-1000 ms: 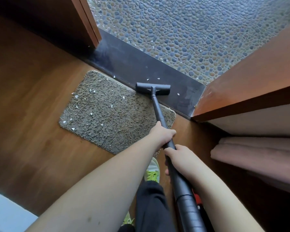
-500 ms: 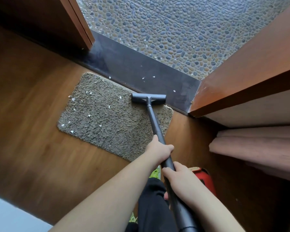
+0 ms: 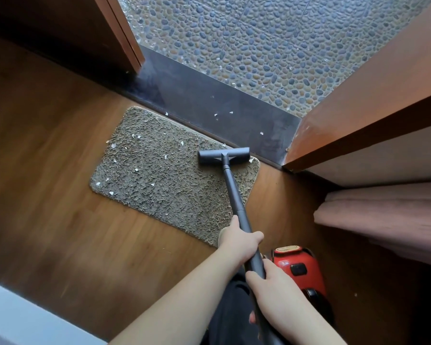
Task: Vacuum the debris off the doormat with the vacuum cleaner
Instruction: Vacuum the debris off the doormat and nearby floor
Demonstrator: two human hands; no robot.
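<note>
Doormat: doormat (image 3: pixel 159 180) lies on the wood floor (image 3: pixel 47 170), its far edge along the dark threshold (image 3: pixel 209 103).
Nozzle: over the last second I have drawn the floor head (image 3: pixel 224 156) back off the threshold; it now sits on the mat's far right corner.
Meaning: I judge this the first pull down the mat's right strip, so most of the job remains.
Debris: white flecks (image 3: pixel 135 170) are scattered mainly over the left and middle of the mat; a few lie on the threshold.
Left hand: my left hand (image 3: pixel 239 239) wraps its fingers around the wand (image 3: pixel 233 190), further down it.
Right hand: my right hand (image 3: pixel 271 285) grips the wand nearer me.
Canister: red vacuum body (image 3: pixel 299 270) has come into view beside my right hand.
Hidden: the nozzle covers whatever lies beneath it, so I cannot tell what has been lifted there; the hose end is cut off at the bottom edge.
</note>
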